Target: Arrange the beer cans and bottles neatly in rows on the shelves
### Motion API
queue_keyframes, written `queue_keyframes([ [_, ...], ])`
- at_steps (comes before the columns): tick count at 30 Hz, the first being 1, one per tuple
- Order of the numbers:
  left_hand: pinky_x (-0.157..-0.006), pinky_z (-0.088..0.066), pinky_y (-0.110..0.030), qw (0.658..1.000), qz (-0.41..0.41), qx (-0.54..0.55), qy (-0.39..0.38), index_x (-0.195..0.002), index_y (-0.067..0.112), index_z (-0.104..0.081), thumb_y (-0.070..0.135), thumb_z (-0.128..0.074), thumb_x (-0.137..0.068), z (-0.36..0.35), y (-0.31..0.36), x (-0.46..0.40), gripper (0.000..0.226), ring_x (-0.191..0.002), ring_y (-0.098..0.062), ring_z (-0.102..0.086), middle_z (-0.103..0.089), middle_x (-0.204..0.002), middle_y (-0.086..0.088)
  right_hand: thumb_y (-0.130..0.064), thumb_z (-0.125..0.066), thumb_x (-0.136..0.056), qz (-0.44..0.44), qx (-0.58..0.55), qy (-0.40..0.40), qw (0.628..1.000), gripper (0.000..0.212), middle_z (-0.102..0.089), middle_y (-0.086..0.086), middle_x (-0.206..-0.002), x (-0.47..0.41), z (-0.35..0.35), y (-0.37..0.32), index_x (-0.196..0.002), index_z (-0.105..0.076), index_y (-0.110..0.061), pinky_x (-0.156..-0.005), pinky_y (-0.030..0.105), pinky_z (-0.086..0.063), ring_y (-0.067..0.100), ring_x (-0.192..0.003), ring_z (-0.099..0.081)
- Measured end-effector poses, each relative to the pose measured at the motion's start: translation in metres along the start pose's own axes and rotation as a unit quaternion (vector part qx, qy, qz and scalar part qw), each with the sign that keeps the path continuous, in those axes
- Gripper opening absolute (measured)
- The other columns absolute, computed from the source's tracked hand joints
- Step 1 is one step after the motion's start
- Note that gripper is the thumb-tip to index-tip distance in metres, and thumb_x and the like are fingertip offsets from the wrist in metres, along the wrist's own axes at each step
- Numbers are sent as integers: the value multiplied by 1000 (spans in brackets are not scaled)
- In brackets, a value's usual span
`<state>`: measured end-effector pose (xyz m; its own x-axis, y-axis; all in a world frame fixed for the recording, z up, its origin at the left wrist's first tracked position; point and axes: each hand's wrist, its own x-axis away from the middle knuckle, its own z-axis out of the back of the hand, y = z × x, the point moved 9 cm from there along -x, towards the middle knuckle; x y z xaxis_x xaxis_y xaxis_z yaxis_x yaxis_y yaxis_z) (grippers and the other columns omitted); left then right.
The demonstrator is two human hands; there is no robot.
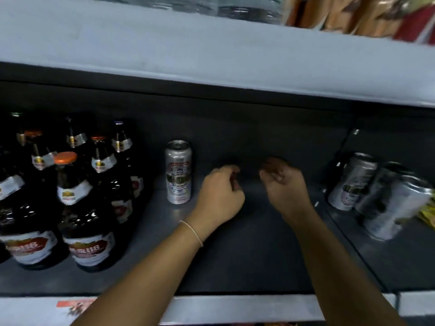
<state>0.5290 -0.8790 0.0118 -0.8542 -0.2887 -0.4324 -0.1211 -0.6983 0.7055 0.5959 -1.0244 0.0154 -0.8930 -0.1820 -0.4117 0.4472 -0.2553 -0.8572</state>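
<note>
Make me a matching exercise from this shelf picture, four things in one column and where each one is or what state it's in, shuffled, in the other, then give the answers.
Things
1. brown bottles
2. lone silver can
3. group of silver cans
4. left hand

Places or states
A. right end of the shelf, behind a divider
B. empty, fingers curled, beside the right hand
C. clustered at the left end
D. upright, alone, just right of the bottles

Pairs: 1-C, 2-D, 3-A, 4-B

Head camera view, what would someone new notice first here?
Two bare hands, left hand and right hand, hang empty over the dark grey shelf. A lone silver beer can stands beside the left hand, with dark brown glass bottles crowded far left.
</note>
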Motion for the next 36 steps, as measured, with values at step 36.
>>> queue_keyframes([
  [36, -102, -43, -27, 980, -60, 29, -186, -134, 13, -51, 2, -43, -91, -215, 135, 19, 45, -120, -23, -54, -58, -131, -10, -30, -90, -64, -112, 162, 242, 950, 64, -66, 5, -109, 25, 257, 137, -114, -54, -14, -82, 38, -52, 26, -101, -63],
])
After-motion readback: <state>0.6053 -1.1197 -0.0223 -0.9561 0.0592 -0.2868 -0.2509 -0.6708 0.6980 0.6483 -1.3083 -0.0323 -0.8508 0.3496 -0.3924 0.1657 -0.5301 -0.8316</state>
